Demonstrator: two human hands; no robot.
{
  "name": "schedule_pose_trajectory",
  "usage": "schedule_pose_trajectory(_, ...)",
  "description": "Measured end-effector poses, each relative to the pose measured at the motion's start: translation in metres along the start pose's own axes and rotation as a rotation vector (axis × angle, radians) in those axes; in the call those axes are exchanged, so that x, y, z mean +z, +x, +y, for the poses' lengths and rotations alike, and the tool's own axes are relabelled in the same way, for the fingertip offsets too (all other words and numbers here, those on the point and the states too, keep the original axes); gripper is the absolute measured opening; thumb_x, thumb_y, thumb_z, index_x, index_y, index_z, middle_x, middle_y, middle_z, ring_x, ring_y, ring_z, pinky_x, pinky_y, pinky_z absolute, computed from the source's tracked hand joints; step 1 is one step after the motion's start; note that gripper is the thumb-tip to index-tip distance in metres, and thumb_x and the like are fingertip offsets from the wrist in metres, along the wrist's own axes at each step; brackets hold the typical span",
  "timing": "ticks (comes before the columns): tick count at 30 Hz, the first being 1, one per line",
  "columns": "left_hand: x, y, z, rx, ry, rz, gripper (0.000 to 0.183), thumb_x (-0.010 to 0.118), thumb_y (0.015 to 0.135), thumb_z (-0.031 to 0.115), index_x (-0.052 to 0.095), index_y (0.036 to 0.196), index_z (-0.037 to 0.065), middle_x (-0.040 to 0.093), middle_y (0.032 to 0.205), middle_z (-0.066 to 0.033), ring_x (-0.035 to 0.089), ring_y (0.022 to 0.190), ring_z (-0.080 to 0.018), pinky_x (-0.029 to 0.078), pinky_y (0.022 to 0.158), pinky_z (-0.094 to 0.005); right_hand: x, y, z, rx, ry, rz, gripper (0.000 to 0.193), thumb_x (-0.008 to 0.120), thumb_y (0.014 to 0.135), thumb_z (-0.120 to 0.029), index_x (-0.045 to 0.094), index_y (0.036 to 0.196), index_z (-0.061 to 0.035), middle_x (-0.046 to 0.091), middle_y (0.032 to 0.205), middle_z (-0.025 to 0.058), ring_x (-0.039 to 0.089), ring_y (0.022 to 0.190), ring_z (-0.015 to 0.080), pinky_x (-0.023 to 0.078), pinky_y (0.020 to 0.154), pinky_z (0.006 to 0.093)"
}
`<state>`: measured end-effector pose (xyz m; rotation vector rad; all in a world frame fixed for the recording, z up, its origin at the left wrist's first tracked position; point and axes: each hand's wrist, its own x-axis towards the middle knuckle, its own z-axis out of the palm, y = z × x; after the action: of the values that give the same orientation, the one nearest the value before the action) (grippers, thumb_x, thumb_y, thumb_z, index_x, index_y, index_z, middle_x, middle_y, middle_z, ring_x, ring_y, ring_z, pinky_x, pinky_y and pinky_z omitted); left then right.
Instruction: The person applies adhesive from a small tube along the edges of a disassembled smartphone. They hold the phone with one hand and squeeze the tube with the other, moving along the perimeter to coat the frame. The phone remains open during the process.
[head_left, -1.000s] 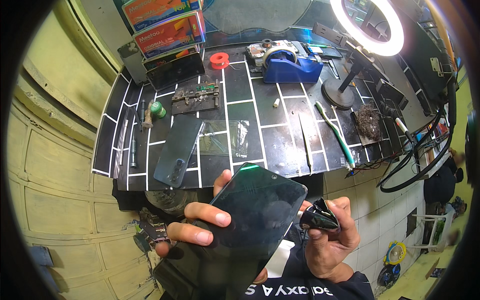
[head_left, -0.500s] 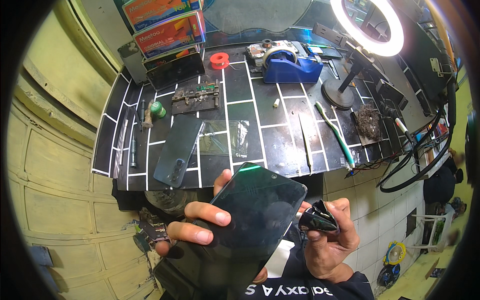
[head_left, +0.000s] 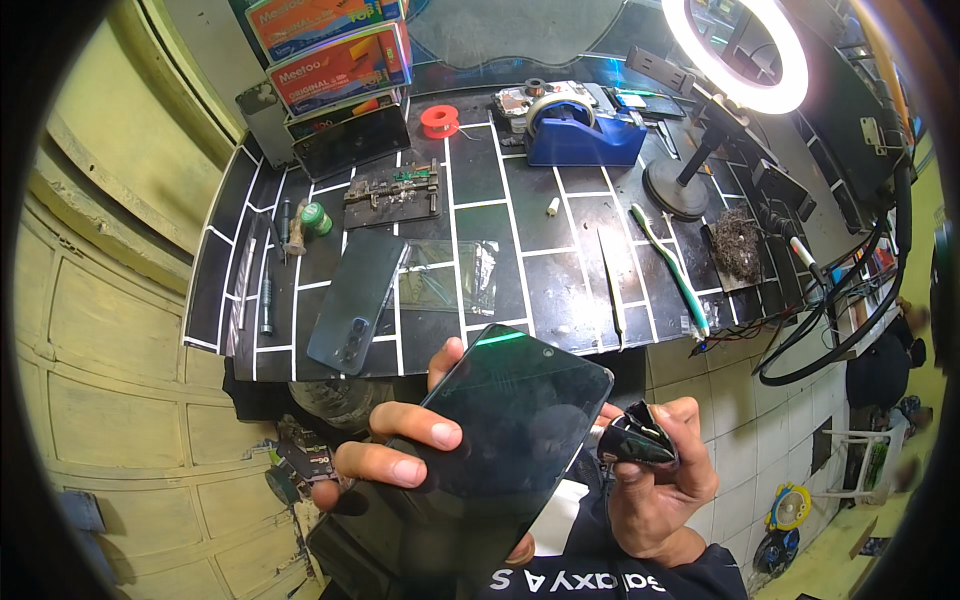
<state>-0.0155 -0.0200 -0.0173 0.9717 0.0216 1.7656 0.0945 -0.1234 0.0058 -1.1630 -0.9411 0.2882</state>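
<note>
Closest in, the left grip (head_left: 412, 428) was wrapped on a dark phone (head_left: 500, 440), fingers bent over its left edge, holding it just before the table (head_left: 482, 222). The right grip (head_left: 655, 500) was pinched on a bent black piece (head_left: 638, 442) by the phone's right edge; whether they touched could not be told. Beyond, on the table, lay a blue phone (head_left: 350, 305), pouch (head_left: 470, 282), tweezers (head_left: 611, 290) and toothbrush (head_left: 683, 283), then a tape dispenser (head_left: 600, 145).
</note>
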Motion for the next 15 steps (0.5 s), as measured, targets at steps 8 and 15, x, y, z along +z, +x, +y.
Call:
schedule_pose_trajectory(8, -0.0001, 0.0014, -0.0001, 0.003, 0.000, -0.001, 0.045, 0.031, 0.100, 0.050, 0.043, 0.124, 0.014, 0.045, 0.109, -0.0056, 0.048, 0.120, -0.0343, 0.023, 0.117, -0.0692, 0.0019, 0.0003, 0.0019, -0.015, 0.017, 0.015, 0.048, 0.081, 0.081, -0.006, 0.059, 0.123, 0.0014, 0.054, 0.108, 0.0171, 0.066, 0.097, 0.0258, 0.060, 0.092, 0.0427)
schedule_pose_trajectory(15, 0.0005, 0.0002, 0.0000, 0.000, 0.000, -0.008, 0.045, 0.031, 0.100, 0.050, 0.043, 0.124, 0.014, 0.045, 0.109, -0.0055, 0.048, 0.119, -0.0340, 0.023, 0.116, -0.0693, 0.0014, -0.0001, 0.0009, -0.007, 0.003, 0.015, 0.045, 0.079, 0.083, -0.006, 0.059, 0.123, 0.0015, 0.053, 0.108, 0.0165, 0.067, 0.096, 0.0273, 0.060, 0.093, 0.0441)
